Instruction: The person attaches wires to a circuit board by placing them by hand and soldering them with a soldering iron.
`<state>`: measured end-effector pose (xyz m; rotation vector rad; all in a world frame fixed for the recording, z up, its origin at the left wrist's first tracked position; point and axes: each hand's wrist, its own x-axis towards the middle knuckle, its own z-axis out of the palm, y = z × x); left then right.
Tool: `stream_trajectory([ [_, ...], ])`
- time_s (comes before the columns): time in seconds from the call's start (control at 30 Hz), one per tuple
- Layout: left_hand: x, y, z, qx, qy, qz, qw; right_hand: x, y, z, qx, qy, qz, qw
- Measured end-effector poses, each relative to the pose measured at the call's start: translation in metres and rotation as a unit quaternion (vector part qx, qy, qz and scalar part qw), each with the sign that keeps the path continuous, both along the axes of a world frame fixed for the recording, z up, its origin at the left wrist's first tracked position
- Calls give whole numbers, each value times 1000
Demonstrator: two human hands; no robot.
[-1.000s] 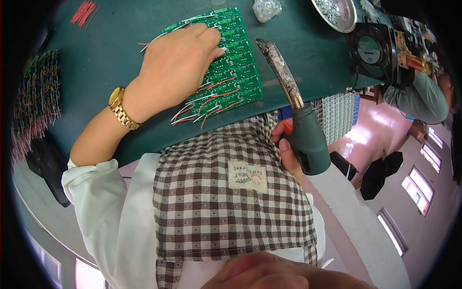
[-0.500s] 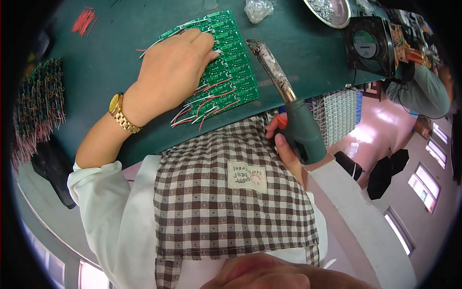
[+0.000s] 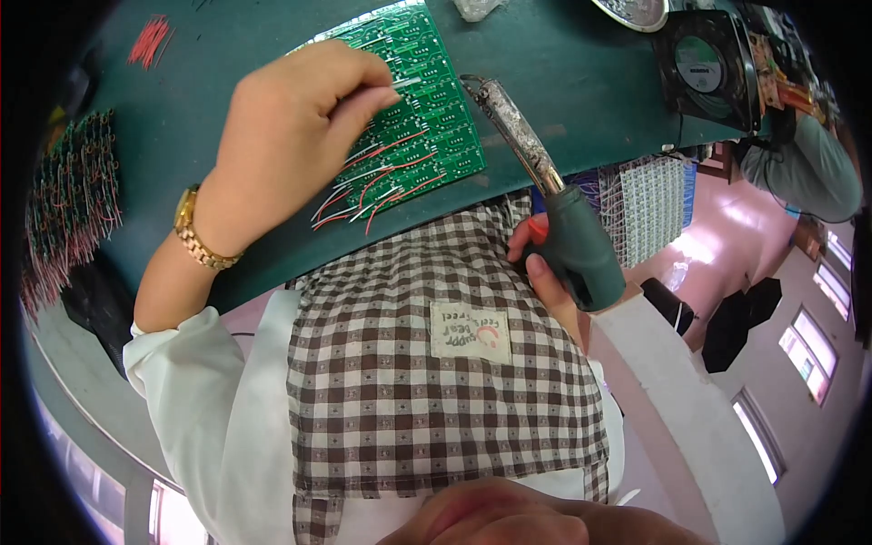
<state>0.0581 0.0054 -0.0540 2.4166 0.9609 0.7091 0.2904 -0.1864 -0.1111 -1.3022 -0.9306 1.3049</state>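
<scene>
A: Where is our work lying?

B: The green circuit board [image 3: 454, 136] lies on the green table [image 3: 218, 91], close to our checked apron [image 3: 445, 391]. Red and white wires [image 3: 368, 182] trail over its near left edge.

A: And our fingers?

B: On our left hand [image 3: 300, 123], thumb and forefinger are drawn narrow over the board, and they seem to nip the end of a white wire [image 3: 411, 82]. The other fingers are curled in. On our right hand [image 3: 549, 283], the fingers are wrapped round the handle of the soldering iron [image 3: 545, 173]; we cannot see all of them.

A: How do we do this bit well?

B: We do best to pinch lightly and hold the wire in line with its spot before any heat comes near. A hard squeeze could bend it.

A: The iron's tip looks just beside the board's right edge. Is that fine?

B: For waiting, probably. We can't tell its height, so we should mind our fingertips and keep the metal off the loose wires.

A: Should we watch those near wires?

B: Yes. They could snag under our wrist, so we lift the hand clear rather than drag it across them.
</scene>
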Motion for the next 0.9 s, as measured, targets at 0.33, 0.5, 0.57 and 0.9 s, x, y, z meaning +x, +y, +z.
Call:
stream_trajectory([
  [0.33, 2, -17, -30, -26, 18, 51, 998, -7, -3, 6, -8, 23, 43, 999],
  [0.5, 3, -7, -38, -25, 9, 53, 998, -7, 4, 5, -29, -11, 35, 999],
  [0.57, 1, -3, -40, -33, 7, 57, 998, -8, 7, 2, -33, -13, 23, 999],
  [0.9, -1, 7, -43, -19, 6, 51, 998, -8, 19, -8, -11, -53, 45, 998],
])
